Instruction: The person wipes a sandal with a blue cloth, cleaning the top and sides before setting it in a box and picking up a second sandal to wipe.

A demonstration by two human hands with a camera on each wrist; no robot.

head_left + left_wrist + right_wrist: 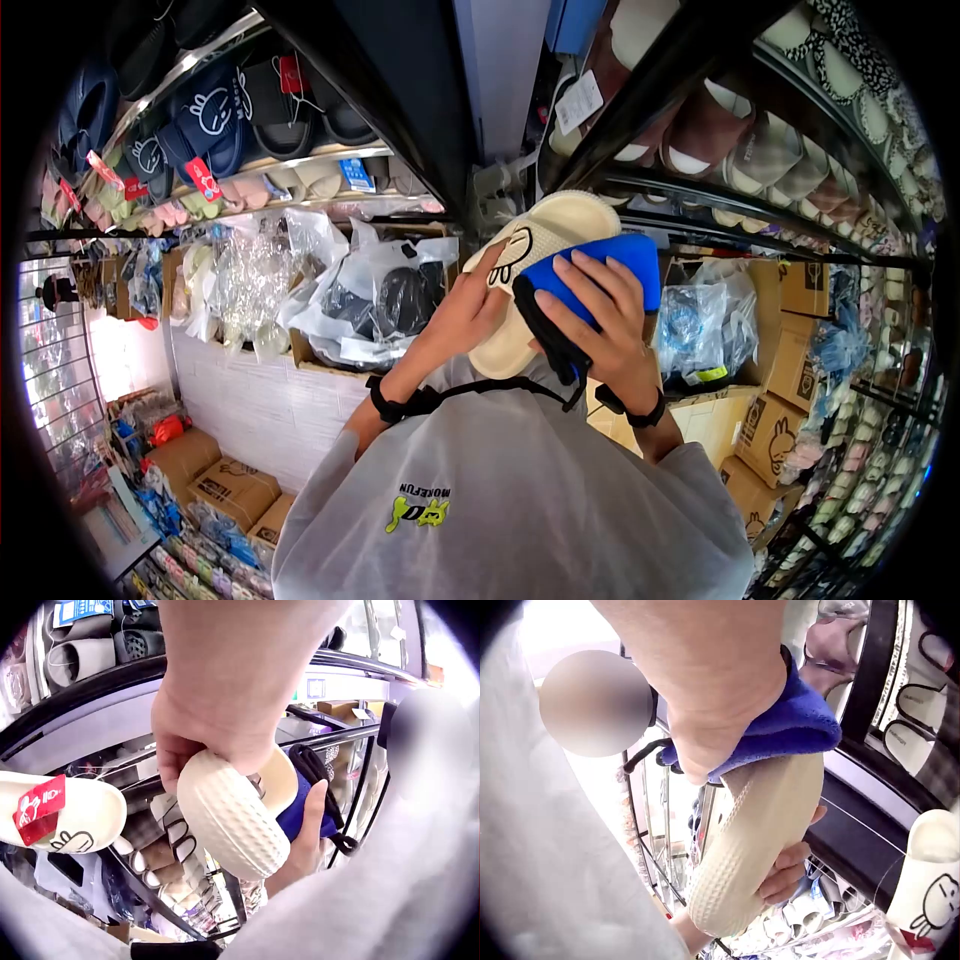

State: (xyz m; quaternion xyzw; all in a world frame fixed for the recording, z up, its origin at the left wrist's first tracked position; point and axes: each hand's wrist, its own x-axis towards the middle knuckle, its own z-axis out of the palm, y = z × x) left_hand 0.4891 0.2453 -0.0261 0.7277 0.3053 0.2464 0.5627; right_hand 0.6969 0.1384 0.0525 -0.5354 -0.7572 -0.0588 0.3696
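A cream slipper [580, 208] with a black line-drawn rabbit face on its strap is held up in front of the chest. My left hand [465, 312] grips it by the side, and in the right wrist view the left fingers [784, 871] curl round its sole. A blue plush cloth [640, 262] with black trim and a black cord lies against the slipper's upper. My right hand [607, 325] holds this cloth over the slipper, fingers spread across it. The textured sole edge [229, 814] faces the left wrist camera.
Racks of dark slippers [212, 115] and plaid slippers [705, 125] stand to left and right. Below them are open cartons with plastic-wrapped goods [262, 280]. Closed cardboard boxes [235, 490] sit lower left. Another cream slipper [97, 804] with a red tag hangs nearby.
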